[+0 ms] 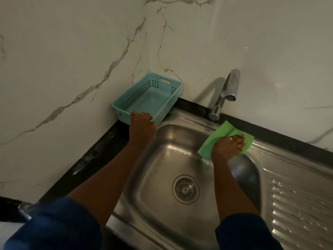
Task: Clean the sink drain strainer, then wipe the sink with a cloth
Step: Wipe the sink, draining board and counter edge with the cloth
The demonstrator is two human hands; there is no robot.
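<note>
A steel sink [162, 159] fills the lower middle of the head view, with the round drain strainer [185, 189] seated in its bottom. A green cloth [216, 137] lies on the sink's far right rim, just under the tap. My right hand [228, 146] presses flat on the cloth with its fingers stretched out. My left hand [141, 123] grips the near rim of a light blue plastic basket [149, 100] at the sink's far left corner, fingers curled over its edge.
A chrome tap [227, 91] arches over the sink's back edge. A ribbed steel drainboard [297, 204] runs along the right. A black counter edge [86, 159] borders the sink on the left, against a white marble-patterned wall [72, 51].
</note>
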